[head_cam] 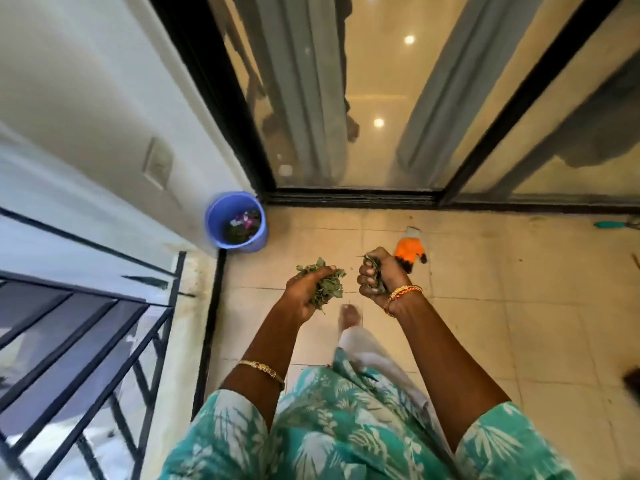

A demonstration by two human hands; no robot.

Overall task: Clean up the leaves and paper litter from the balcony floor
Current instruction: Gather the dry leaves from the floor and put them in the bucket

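Two fistfuls of green leaves, one per hand, held out over the tiled balcony floor (485, 323). Left hand (304, 296) raised palm-up, fingers curled round a loose clump of leaves (325, 285) that spills past the thumb and fingertips. Right hand (375, 275) turned knuckles-left, fist tight round a thinner bunch of leaves (372, 268), stems poking out above and below. Both forearms stretched forward, roughly parallel, elbows bent near the patterned teal garment (329, 427). Gold bangle (263, 368) high on the left forearm; beaded bracelets (403, 296) at the right wrist. One bare foot (351, 315) visible between the arms, blurred.

Ahead and left, in the corner between white wall and black door frame: blue bucket (237, 221), upright, with dark leaves and pinkish scraps inside. Well apart from both hands. Just beyond the right fist, flat on the tiles: orange-and-black glove (410, 252). Black railing (104, 323) along the left edge. Sliding glass door (381, 98) across the top, curtains behind.
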